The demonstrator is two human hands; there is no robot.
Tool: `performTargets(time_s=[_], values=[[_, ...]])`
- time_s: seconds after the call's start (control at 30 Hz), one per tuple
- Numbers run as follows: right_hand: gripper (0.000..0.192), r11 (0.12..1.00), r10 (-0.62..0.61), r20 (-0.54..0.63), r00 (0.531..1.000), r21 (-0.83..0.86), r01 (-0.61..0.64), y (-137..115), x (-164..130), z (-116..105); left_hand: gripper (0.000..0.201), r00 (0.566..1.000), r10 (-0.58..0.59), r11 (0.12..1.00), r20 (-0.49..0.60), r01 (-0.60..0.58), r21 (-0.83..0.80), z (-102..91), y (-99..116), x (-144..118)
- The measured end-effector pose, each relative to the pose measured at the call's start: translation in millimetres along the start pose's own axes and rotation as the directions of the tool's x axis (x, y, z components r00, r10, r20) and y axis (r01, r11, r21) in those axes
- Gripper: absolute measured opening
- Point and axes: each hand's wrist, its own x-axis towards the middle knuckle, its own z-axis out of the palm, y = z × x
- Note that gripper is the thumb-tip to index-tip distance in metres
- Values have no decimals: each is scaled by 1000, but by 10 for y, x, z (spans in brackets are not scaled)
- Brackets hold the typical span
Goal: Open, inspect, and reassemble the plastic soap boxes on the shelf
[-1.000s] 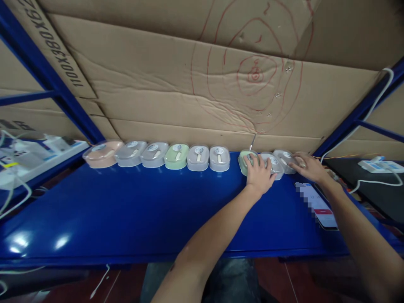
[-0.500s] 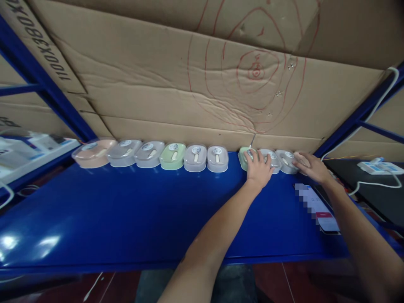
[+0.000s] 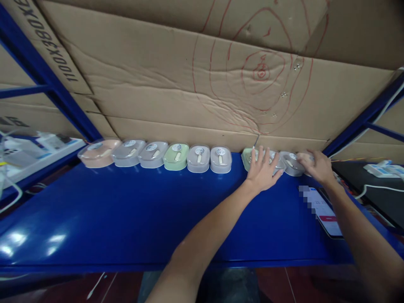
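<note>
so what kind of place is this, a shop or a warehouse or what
Probably a stockroom or small packing workshop: a blue metal shelf on a blue rack frame, backed by flattened cardboard, with a row of small boxed cases lined up along it.

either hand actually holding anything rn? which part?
Nothing lifted. Left hand lies flat, fingers spread, across the green box and grey box; right hand covers the end box, its hold unclear.

A warehouse packing station.
Blue steel racking (image 3: 47, 90), cardboard backing (image 3: 158, 84) and rows of boxed products (image 3: 198, 158) mark it.
</note>
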Motion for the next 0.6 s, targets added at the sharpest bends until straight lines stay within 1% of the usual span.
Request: performTargets(time_s=[0.07,0.1,0.17,0.23,0.3,0.37,0.43,0.47,0.53,0.6], values=[[63,999,-42,-45,998,17,43,-176,-13,-40,67,999,23,1000,-24,-23,-19,-219,-138,-50],[64,997,-73,-63,995,30,75,-304,-30,-62,66,999,23,999,-36,-23,-24,-343,-231,-80],[64,984,-160,-96,982,63,166,-652,-107,-112,65,999,29,999,-43,-30,-20,-596,-471,-159],[68,924,-324,-140,936,166,344,-1113,-255,-162,62,999,5,1000,-42,-5,-8,-826,-776,-278],[71,843,-471,-107,876,237,482,-1640,-462,-184,60,999,-24,999,-48,25,23,-1000,-1124,-445],[73,767,-592,-46,804,273,581,-2161,-692,-145,56,997,-64,996,-51,67,66,-1106,-1476,-653],[79,722,-661,24,750,293,627,-2611,-895,-32,52,991,-123,989,-52,127,79,-1150,-1783,-879],[81,722,-666,54,744,294,626,-2795,-975,43,51,990,-140,986,-35,142,82,-1154,-1906,-988],[83,750,-648,114,753,269,605,-3065,-1083,199,49,988,-154,984,-3,154,96,-1145,-2074,-1175],[81,770,-630,127,766,233,594,-3202,-1130,309,49,988,-151,984,15,148,102,-1134,-2144,-1295]])
